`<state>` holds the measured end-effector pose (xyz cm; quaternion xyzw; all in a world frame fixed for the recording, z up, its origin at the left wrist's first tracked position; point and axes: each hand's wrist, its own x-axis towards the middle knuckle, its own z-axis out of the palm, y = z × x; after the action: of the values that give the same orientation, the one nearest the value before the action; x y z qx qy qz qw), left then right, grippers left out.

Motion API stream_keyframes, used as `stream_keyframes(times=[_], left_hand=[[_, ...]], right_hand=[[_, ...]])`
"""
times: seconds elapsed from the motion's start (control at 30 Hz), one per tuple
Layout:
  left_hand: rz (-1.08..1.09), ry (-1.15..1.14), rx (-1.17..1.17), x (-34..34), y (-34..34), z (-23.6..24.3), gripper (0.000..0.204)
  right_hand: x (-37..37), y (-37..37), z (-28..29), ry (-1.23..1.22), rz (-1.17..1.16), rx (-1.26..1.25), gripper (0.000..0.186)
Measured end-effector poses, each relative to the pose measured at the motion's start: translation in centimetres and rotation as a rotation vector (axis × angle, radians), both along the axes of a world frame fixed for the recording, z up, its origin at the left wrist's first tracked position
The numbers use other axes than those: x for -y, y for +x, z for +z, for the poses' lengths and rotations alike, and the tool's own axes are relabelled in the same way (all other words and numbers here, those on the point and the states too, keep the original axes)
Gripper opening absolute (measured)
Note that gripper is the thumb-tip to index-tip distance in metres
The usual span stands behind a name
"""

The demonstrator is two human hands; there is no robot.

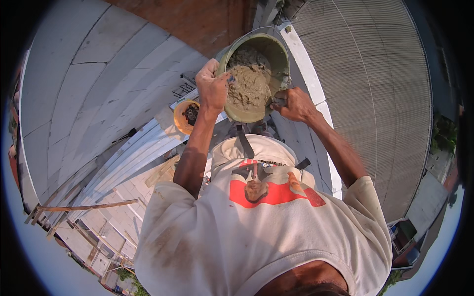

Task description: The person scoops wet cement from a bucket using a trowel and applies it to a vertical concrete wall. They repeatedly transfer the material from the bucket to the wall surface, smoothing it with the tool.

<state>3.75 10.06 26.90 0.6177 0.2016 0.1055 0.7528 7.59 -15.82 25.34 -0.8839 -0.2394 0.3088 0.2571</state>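
In front of my chest an olive-green bucket (279, 55) is tilted toward me. Wet grey-brown mortar (251, 81) fills much of its inside and lies up to the near rim. My left hand (213, 88) is closed around the bucket's left rim, thumb toward the inside. On the lower right side, my right hand (295, 104) grips the bucket at its rim, its fingertips partly hidden. A thin wire handle arches over the bucket's far side.
Left stands a tall grey block wall (89, 93). Below it, an orange bucket (180, 118) holds something dark. Close on my right runs a narrow white-topped wall (308, 74), with a corrugated roof (370, 98) beyond. A wooden plank (89, 207) juts out lower left.
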Motion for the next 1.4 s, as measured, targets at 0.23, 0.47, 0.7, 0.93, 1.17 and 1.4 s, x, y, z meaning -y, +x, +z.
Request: stream_keyframes(times=[0.23,0.47,0.7,0.93,1.17,1.4], left_hand=[[0.049,-0.047,-0.018,-0.7,-0.3,0.5,0.017],[0.214,-0.35,0.001,-1.9,-1.4,-0.7,0.013],[0.337,-0.54,0.025,-2.9,-4.4,1.4,0.022],[0.443,-0.506,0.051,-4.0,-7.5,-0.3,0.024],[0.477,-0.367,-0.018,-5.0,-10.8,-4.0,0.019],[0.544,-0.158,-0.226,-4.4,-12.2,-6.9,0.02]], right_hand=[[-1.4,-1.1,2.1,0.028,-0.065,-0.089,0.045],[-1.8,-0.1,4.1,-0.005,-0.067,-0.185,0.047],[-2.9,1.3,8.8,0.055,-0.038,-0.183,0.048],[-5.1,4.9,19.3,0.194,0.128,0.003,0.043],[-10.9,13.4,34.2,0.515,0.04,-0.201,0.033],[-12.3,26.9,40.9,1.241,0.053,-0.499,0.035]])
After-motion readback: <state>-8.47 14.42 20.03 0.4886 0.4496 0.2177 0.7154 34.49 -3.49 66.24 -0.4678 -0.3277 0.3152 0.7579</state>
